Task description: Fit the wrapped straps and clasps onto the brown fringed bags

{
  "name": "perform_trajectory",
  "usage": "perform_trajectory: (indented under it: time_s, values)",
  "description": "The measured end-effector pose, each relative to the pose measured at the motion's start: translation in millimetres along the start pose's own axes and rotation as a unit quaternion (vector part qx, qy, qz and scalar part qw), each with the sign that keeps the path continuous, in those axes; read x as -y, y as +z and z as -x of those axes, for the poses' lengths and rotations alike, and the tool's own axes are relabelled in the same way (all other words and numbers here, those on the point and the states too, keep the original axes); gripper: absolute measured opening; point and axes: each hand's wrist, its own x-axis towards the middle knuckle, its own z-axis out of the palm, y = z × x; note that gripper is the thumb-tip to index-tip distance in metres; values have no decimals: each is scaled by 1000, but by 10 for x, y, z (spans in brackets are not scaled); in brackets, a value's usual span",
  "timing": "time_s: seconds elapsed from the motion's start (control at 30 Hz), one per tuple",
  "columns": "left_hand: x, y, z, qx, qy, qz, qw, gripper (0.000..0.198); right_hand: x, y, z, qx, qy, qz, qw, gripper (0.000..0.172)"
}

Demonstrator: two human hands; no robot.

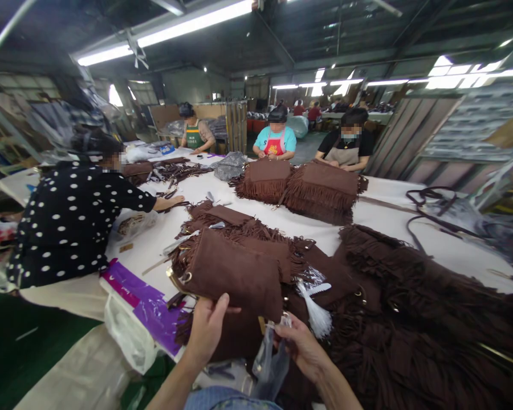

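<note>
A brown suede-like bag (239, 270) with a gold-coloured ring and fittings at its left end is raised at the near side of the table. My left hand (209, 324) grips its lower left edge, thumb lying on the front face. Close to the bag's lower right corner, my right hand (297, 341) pinches a clear plastic bag (271, 364), which hangs below the fingers. Fringed brown bags (265, 247) lie behind the raised one. Right of it rests a bundle of white tag strings (318, 313).
A large pile of fringed brown pieces (402, 285) covers the right side. Purple plastic (154, 310) lies on the left table edge. Stacked fringed bags (316, 185) stand farther back. A person in polka dots (72, 216) reaches in from the left; three people work across the table.
</note>
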Motion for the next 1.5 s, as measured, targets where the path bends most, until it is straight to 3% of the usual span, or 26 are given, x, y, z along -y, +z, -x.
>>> perform_trajectory:
  time_s: [0.1, 0.2, 0.27, 0.43, 0.5, 0.6, 0.67, 0.83, 0.9, 1.0, 1.1, 1.17, 1.27, 1.33, 1.43, 1.5]
  values:
    - [96, -64, -240, -19, -18, 70, 997, 30, 83, -179, 94, 136, 7, 14, 991, 31]
    - [170, -89, -394, -18, -58, 108, 992, 36, 133, -359, 171, 198, 29, 21, 980, 23]
    - [226, -71, -416, -12, -78, 117, 990, 38, 137, -422, 176, 182, 22, 34, 983, 25]
    - [387, 17, -385, 23, -75, 127, 989, 39, 86, -417, 104, 18, -46, -68, 996, 37]
    - [444, 29, -413, 19, -83, 131, 988, 38, 66, -415, 109, 23, -19, -50, 998, 38]
    - [520, 12, -500, 11, -108, 121, 987, 35, 37, -428, 146, 66, 58, 64, 994, 41]
    - [572, -5, -563, 21, -129, 111, 985, 33, -6, -414, 132, 72, 97, 97, 988, 31]
    - [714, -10, -598, 26, -168, 126, 977, 33, -245, -224, -138, -23, 101, 38, 994, 41]
    - [776, 5, -495, 56, -177, 102, 977, 37, -337, -125, -261, -40, 91, 37, 994, 46]
    - [877, 63, -194, 171, -180, -29, 968, 43, -408, -10, -363, -42, 69, 66, 995, 51]
    - [959, 147, 131, 289, -128, -195, 928, 34, -412, 44, -377, -52, 29, 107, 993, 51]
    - [976, 177, 254, 317, -81, -333, 884, 23, -399, 47, -362, -56, 5, 140, 988, 48]
    - [955, 145, 253, 316, -20, -558, 767, 29, -391, 11, -325, -53, -13, 191, 980, 43]
    - [940, 68, 167, 330, 23, -639, 694, 25, -404, -34, -299, -51, -13, 216, 975, 42]
    - [931, -154, -20, 327, 51, -674, 660, 20, -438, -139, -273, -63, 0, 246, 967, 40]
    - [928, -380, -164, 277, 15, -701, 657, 21, -454, -232, -263, -73, 4, 264, 962, 38]
